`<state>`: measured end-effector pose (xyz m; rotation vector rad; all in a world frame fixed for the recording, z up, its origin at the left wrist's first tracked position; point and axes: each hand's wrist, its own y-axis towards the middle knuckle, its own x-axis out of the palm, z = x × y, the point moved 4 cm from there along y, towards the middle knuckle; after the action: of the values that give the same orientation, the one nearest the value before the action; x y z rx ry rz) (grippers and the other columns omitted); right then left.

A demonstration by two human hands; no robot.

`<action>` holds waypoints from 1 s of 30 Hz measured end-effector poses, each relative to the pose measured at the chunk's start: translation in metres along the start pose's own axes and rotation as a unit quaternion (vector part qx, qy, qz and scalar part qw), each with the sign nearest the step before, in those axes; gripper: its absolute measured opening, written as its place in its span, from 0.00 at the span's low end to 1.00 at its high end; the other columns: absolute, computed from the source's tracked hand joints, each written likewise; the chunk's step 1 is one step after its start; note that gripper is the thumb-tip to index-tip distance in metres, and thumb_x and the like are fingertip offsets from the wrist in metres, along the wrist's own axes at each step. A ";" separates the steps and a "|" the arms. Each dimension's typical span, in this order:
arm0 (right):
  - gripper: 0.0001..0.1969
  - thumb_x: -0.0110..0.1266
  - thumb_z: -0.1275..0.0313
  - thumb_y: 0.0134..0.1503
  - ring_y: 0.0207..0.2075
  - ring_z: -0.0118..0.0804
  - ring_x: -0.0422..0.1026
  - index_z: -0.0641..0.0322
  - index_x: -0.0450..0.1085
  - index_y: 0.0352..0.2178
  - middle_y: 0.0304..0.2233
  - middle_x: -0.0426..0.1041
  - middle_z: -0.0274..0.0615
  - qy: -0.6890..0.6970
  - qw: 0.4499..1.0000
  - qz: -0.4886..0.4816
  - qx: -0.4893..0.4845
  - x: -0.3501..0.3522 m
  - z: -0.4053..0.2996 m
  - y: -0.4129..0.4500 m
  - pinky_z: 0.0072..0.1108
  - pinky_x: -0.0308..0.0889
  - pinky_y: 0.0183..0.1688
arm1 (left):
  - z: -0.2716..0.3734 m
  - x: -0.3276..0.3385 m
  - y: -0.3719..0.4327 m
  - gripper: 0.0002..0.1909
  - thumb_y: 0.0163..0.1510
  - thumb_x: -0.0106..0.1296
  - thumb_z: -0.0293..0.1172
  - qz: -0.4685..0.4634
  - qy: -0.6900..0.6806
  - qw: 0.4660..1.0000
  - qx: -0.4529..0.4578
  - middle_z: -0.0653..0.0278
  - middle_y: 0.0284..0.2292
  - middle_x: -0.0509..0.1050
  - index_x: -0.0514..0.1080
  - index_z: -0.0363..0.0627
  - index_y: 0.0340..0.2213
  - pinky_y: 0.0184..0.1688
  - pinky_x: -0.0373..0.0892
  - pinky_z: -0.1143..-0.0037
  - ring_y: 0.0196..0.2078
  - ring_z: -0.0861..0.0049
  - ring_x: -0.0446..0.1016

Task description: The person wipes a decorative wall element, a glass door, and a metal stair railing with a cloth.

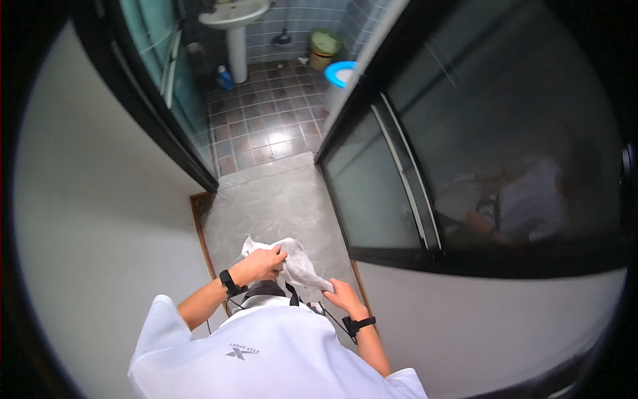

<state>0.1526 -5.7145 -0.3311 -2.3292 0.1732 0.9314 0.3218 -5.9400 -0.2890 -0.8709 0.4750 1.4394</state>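
A crumpled white cloth is stretched between my two hands in front of my waist. My left hand grips it near its middle, and one loose end sticks out beyond the knuckles. The cloth's other end, narrowed and bunched, is pinched in my right hand. Black bands with thin cables sit on both wrists. Below the cloth lies the grey marbled floor of a narrow passage.
Ahead, a low sill leads to a bathroom with a tiled floor. It holds a pedestal washbasin, a blue bottle, a plunger, a lidded bin and a blue toilet seat. Walls and dark-framed glass panels flank me.
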 end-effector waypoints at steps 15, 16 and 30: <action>0.11 0.51 0.73 0.49 0.37 0.55 0.73 0.69 0.68 0.34 0.32 0.74 0.57 0.232 0.888 0.377 0.123 0.090 0.146 -0.285 0.34 0.67 0.37 | 0.216 0.094 0.058 0.15 0.47 0.48 0.22 -0.082 0.116 0.962 0.234 0.56 0.34 0.75 0.72 0.44 0.39 0.49 0.65 0.65 0.41 0.61 0.72; 0.12 0.51 0.73 0.50 0.38 0.55 0.73 0.70 0.69 0.36 0.33 0.74 0.57 0.259 0.881 0.369 0.144 0.097 0.162 -0.302 0.33 0.67 0.38 | 0.232 0.111 0.063 0.15 0.47 0.47 0.23 -0.064 0.100 0.959 0.257 0.55 0.34 0.76 0.72 0.43 0.39 0.47 0.66 0.63 0.39 0.60 0.73; 0.13 0.48 0.73 0.54 0.23 0.49 0.73 0.69 0.69 0.40 0.22 0.73 0.48 0.255 0.559 0.643 0.457 0.140 0.215 -0.511 0.29 0.68 0.32 | 0.476 0.254 0.106 0.20 0.48 0.56 0.41 -0.358 0.072 0.869 0.333 0.45 0.28 0.74 0.67 0.37 0.36 0.36 0.69 0.62 0.35 0.49 0.73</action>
<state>0.3014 -5.1643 -0.2904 -1.0442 2.2030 0.3668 0.1460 -5.4256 -0.2082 -0.4947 0.6244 0.4608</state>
